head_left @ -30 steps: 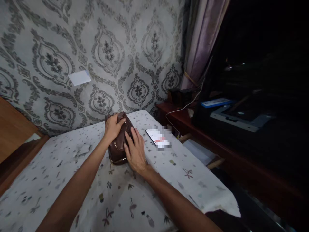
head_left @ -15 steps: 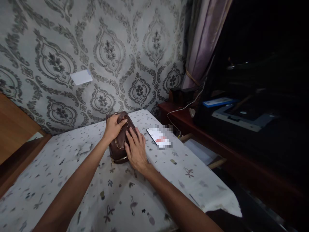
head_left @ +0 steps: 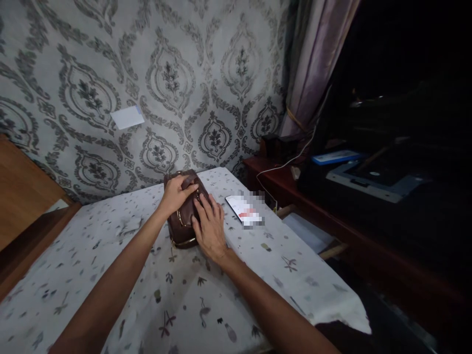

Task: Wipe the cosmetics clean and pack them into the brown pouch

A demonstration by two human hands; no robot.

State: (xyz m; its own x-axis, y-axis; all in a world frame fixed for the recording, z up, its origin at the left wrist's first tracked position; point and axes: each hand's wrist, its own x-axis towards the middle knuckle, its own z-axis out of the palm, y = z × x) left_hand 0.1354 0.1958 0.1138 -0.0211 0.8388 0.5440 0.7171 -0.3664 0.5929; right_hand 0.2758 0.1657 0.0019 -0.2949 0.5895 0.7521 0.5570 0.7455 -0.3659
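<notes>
A dark brown leather bag with gold zippers lies on the patterned white cloth of the table. My left hand is closed on the upper part of the bag, with the thumb and fingers gripping a strap or fold there. Flat over the bag's right side rests my right hand, its fingers spread. Just right of that hand a phone lies face up with its screen lit, partly pixelated.
A red-brown cabinet with a white cable stands along the right, its drawer pulled out. On it lies a blue item. A wooden board is at the left, and the patterned wall rises behind.
The view has shifted slightly. Both hands keep nearly the same place on the bag.
</notes>
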